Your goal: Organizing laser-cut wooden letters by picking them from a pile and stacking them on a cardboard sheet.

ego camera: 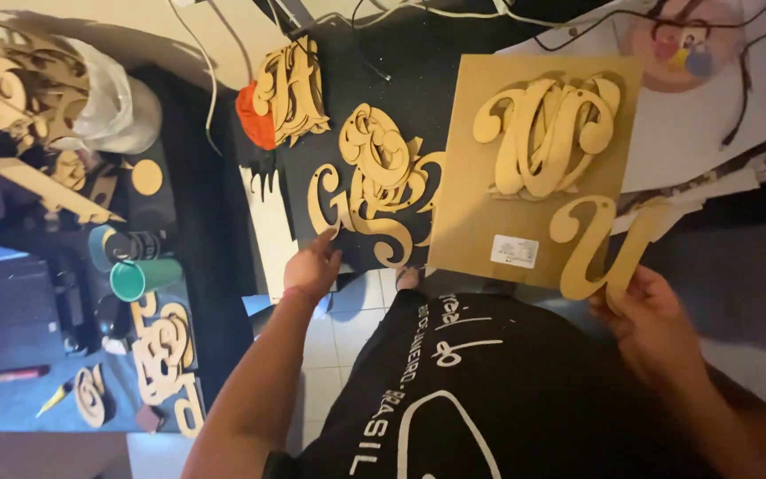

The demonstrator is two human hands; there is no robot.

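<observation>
Sorting cut-out letters looks to be the step. Right hand (653, 324) grips a U (600, 248) near the right board (489, 177); left hand (312, 266), loosely curled, fingertips a G (330, 206) on the table (383, 71). Next: a firm pinch there.

Btwn left hand (312, 266) & right hand (644, 310): a tan board (476, 177) w/ stacked wood letters (547, 133) blocks the middle. Left of it, more cut letters (374, 177) crowd the black cloth (401, 62). Cables (578, 27) cross the far edge. Open lane: tiled floor (339, 337) just below left hand. Far left, cups (139, 275) & scraps (28, 80) fill the side table.
</observation>
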